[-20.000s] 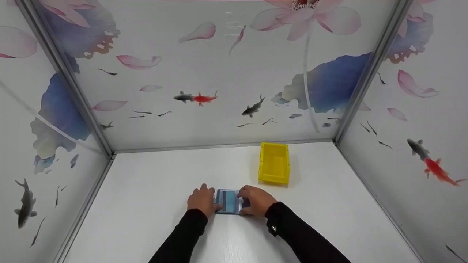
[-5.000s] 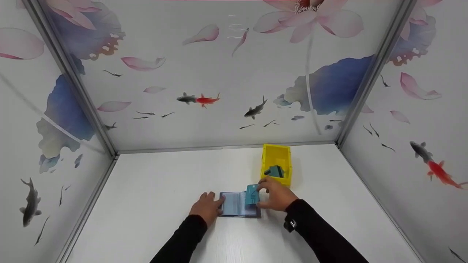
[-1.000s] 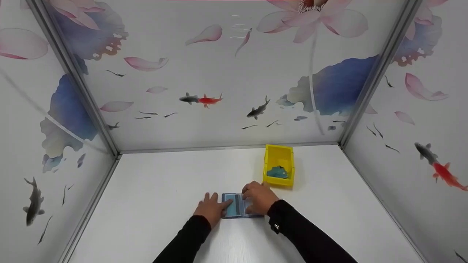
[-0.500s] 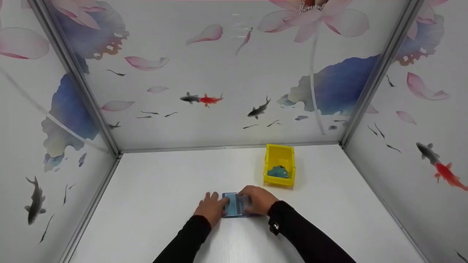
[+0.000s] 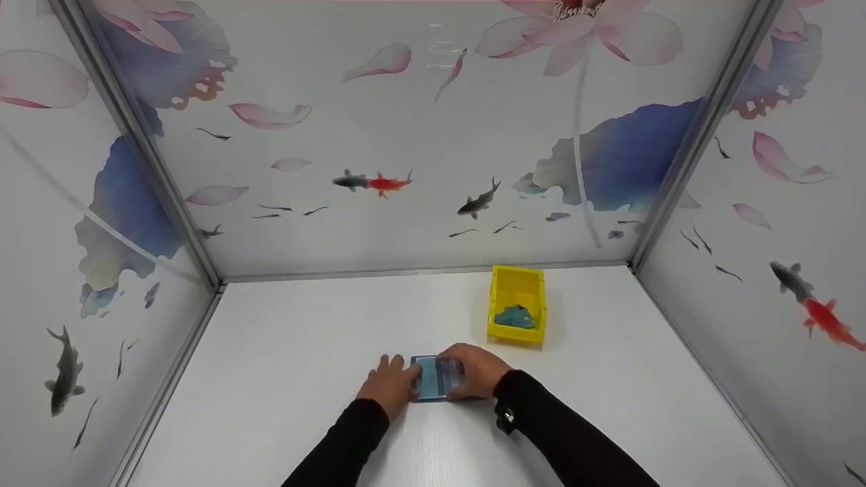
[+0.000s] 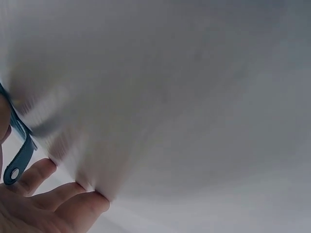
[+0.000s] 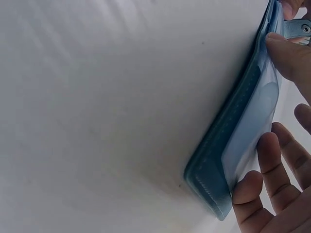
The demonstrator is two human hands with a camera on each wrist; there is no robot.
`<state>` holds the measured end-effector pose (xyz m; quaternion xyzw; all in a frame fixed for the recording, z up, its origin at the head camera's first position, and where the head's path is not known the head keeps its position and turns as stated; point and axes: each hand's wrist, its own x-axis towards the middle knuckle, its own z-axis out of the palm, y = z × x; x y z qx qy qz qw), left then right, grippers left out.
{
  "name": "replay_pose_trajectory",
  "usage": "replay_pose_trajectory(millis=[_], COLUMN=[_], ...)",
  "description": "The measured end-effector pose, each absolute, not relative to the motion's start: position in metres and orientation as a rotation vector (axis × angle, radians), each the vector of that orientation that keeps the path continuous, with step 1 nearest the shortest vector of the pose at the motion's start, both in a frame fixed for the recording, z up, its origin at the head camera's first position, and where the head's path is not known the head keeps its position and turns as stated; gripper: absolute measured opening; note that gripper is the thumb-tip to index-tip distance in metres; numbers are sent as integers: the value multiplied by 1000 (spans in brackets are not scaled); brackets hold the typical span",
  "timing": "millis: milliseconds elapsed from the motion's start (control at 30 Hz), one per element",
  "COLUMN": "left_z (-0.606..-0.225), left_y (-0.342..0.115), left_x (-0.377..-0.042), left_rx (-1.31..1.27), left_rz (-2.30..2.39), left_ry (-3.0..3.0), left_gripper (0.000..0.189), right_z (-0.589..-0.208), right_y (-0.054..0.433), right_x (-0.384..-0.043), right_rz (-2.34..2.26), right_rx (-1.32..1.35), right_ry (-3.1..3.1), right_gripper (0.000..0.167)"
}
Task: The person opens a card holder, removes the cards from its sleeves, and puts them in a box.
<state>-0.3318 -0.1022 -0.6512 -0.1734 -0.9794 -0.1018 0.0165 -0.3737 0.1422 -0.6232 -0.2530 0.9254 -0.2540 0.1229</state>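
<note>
Head view: the card holder (image 5: 426, 379) lies unfolded on the counter (image 5: 291, 365), left hand (image 5: 388, 384) touching it, fingers spread, right hand (image 5: 483, 371) pinching its clear sleeve (image 5: 456, 375). Left wrist view shows its strap (image 6: 22, 161); right wrist view, its stitched corner (image 7: 210, 180).

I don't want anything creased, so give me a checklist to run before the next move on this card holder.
1. Card holder lying open on the table: ok.
2. Left grip touching the holder's left edge: ok.
3. Right grip pinching a clear sleeve: ok.
4. That sleeve empty: cannot tell.
5. Holder free of cards: not ok, blue card showing.
6. Teal cards inside the yellow bin: ok.
</note>
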Motion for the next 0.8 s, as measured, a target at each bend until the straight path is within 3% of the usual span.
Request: replay_pose_trajectory(millis=[800], left_z=[-653], left_y=[-106], left_x=[-332], left_rx=[-579], left_rz=[-267], left_ry=[-3020], left_gripper=[30], right_z=[-623], right_y=[139], right_x=[-384], right_rz=[-671], right_rx=[-780], right_ry=[2674], right_gripper=[77])
